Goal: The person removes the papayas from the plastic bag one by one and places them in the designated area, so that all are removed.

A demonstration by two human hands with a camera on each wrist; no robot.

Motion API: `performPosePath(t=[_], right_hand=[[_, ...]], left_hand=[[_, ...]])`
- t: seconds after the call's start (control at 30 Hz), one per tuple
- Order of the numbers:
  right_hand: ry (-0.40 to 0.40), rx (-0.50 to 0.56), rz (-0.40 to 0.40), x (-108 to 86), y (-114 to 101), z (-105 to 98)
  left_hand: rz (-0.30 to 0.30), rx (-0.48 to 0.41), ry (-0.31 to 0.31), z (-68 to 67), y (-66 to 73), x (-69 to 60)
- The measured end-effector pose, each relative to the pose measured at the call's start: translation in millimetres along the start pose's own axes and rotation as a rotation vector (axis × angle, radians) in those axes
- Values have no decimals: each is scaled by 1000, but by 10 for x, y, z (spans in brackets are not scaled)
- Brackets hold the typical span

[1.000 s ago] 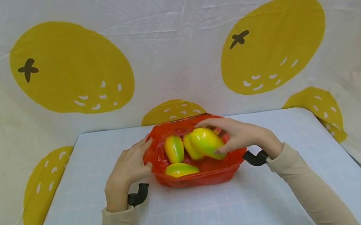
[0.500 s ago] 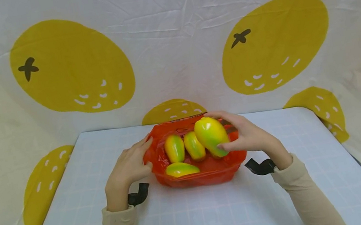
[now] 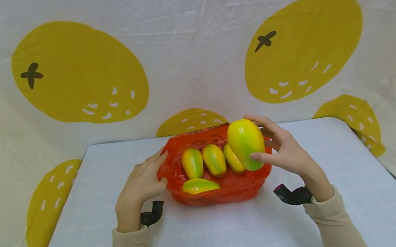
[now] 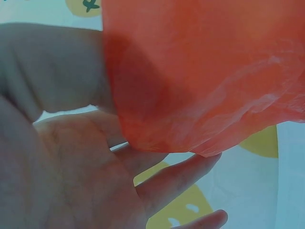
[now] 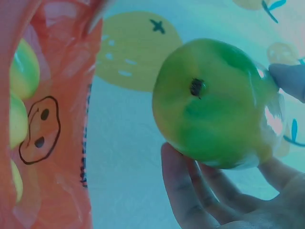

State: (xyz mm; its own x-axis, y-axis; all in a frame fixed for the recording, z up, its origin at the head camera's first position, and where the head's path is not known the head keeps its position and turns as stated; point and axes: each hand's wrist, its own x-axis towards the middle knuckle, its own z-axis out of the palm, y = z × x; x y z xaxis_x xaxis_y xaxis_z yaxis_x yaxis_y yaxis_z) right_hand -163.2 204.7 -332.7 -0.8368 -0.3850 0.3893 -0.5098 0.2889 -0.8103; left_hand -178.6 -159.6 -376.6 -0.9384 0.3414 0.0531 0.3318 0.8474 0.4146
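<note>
A mango (image 3: 245, 144), yellow with green, is raised above the right side of the red plastic bag (image 3: 210, 199). My right hand (image 3: 285, 150) grips it between thumb and fingers; the right wrist view shows the mango's (image 5: 209, 109) dark stem end facing the camera. Several more mangoes lie inside the bag: three stand in a row, and another mango (image 3: 200, 185) lies sideways near the front edge. At the bag's left side, my left hand (image 3: 139, 185) holds the film between thumb and fingers. In the left wrist view the red film (image 4: 205, 71) covers part of that hand.
The bag stands near the back of a pale, grid-patterned table (image 3: 218, 242). Behind it hangs a white cloth (image 3: 192, 67) printed with big yellow fruit. A black curved mount (image 3: 292, 196) sits on the right wrist, another black mount (image 3: 152, 213) on the left.
My right hand has lifted the mango up and to the right, off the others, uncovering more mangoes in the bag. My left hand has stayed at the bag's left side.
</note>
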Motion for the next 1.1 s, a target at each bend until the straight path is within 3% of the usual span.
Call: performPosePath(t=[0.43, 0.67, 1.1], right_hand=[[232, 225, 38, -156, 118, -165], [336, 269, 35, -192, 205, -309], [602, 395, 76, -220, 600, -532]], left_hand=[[8, -7, 3, -8, -21, -19], [18, -9, 5, -2, -18, 10], [6, -10, 2, 10, -6, 2]])
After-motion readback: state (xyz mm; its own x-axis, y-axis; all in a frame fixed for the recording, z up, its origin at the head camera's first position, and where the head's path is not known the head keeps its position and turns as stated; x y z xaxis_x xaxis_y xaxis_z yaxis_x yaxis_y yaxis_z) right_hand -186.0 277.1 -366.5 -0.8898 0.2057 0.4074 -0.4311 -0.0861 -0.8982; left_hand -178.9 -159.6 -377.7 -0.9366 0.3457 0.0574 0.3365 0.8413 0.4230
